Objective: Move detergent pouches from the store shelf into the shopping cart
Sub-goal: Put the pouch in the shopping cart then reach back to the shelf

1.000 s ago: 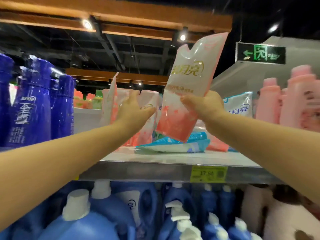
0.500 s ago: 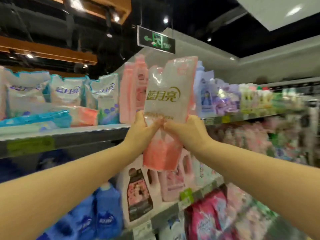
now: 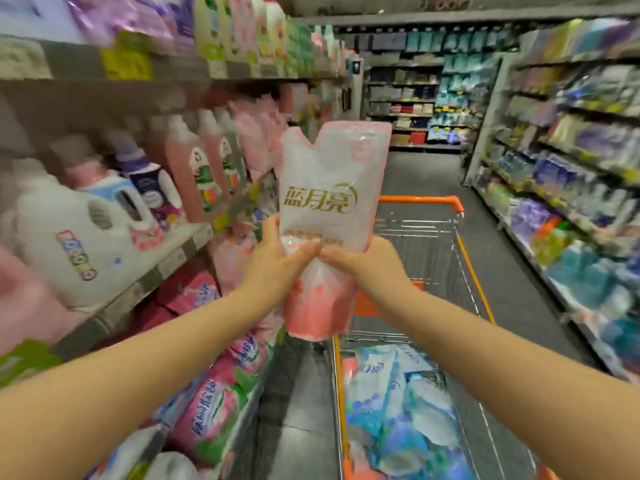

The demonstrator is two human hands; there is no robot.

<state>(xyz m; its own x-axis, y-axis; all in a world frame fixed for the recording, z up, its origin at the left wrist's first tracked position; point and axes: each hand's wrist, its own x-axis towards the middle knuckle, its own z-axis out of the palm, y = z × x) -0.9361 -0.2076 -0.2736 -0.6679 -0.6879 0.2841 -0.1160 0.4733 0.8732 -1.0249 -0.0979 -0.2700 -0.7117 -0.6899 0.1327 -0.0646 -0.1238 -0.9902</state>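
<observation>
- The left hand and the right hand both gripped a pink pouch at its middle, fingers curled round it and thumbs almost meeting.
- They held the pouch upright, seemingly above the cart, near its left side, and had not let go.
- Blue pouches lay inside the cart, so part of the job looked done. This one remained to be lowered in.
- Left of the cart, a shelf carried bottles. Nothing seemed to block the drop.
</observation>
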